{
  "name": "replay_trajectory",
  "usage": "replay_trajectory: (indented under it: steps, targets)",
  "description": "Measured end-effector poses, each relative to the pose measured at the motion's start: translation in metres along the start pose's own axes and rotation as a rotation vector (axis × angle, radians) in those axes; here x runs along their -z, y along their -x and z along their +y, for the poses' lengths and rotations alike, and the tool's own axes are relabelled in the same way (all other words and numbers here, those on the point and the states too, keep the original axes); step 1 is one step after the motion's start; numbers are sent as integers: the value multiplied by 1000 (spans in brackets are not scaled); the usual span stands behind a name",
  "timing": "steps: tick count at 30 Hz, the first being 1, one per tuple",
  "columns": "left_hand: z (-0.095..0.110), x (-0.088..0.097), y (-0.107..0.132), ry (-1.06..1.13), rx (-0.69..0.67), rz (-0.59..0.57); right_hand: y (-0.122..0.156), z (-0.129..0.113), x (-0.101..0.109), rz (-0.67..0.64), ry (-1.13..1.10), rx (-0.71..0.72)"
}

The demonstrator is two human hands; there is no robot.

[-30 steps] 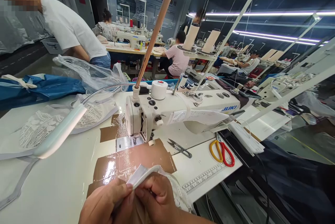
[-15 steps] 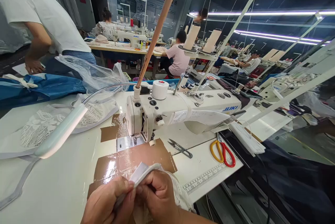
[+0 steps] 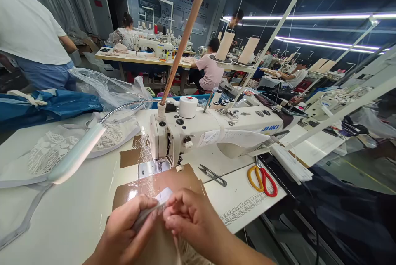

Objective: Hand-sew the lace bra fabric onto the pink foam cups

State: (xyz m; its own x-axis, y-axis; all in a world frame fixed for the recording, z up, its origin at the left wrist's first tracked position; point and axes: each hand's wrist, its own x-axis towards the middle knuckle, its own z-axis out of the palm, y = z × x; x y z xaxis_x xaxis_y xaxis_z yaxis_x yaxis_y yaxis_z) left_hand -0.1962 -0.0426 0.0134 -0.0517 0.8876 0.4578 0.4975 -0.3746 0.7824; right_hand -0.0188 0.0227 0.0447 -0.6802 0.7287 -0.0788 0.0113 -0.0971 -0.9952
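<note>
Your left hand (image 3: 128,225) is closed in a pinch on the white cloth (image 3: 164,195), thumb on top and fingers underneath, just above the near edge of the brown tape (image 3: 177,178). The folded strip of the cloth has its long axis on a slant, from low on the left by your palm up to the right, and its free end points away from you, roughly toward the machine (image 3: 216,133). Your right hand (image 3: 193,217) is half curled, thumb parted a little from the fingers, its fingertips right at the strip's right edge (whether they actually grip it, you cannot tell from this view). Below your right wrist, a lacy part (image 3: 193,255) hangs down toward the bottom of the view. The needle area sits beyond the strip, well apart from your hands. On the table (image 3: 77,219), the snips (image 3: 213,175) lie open-bladed to the right of the tape, and the scissors (image 3: 262,179) rest farther right with yellow and red handles toward you, above the ruler marks (image 3: 243,209). To your left, the lamp (image 3: 77,155) slants over more lace pieces (image 3: 46,149).
</note>
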Motion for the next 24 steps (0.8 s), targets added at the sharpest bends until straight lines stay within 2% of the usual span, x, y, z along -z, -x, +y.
replay_trajectory:
  steps: [2, 3, 4, 6, 9, 11, 13, 16, 18, 21, 24]
  targets:
    - [1, 4, -3, 20, 83, -71, 2, -15, 13, 67, 383, 182]
    - [1, 6, -4, 27, 117, -110, 2, -21, 18, 129, 506, 270]
    - [0, 7, -4, 35, 147, -144, -1, -24, 23, 175, 594, 327]
    - [0, 9, -6, 59, 190, -198, -9, -23, 26, 155, 637, 329]
    - [1, 10, -11, 104, 222, -284, -24, -10, 25, -18, 438, 197]
    - [2, 11, -15, 150, 261, -364, -32, 0, 22, -70, 282, 118]
    - [2, 11, -18, 226, 335, -412, -37, 10, 21, -18, 120, 69]
    - [-3, 11, -19, 381, 484, -428, -45, 21, 23, 211, -258, 17]
    - [-8, 9, -18, 484, 573, -425, -48, 28, 25, 301, -434, -10]
    - [-14, 7, -17, 601, 675, -418, -48, 33, 29, 243, -565, -87]
    - [-17, 7, -19, 645, 712, -443, -42, 32, 34, 204, -751, -150]
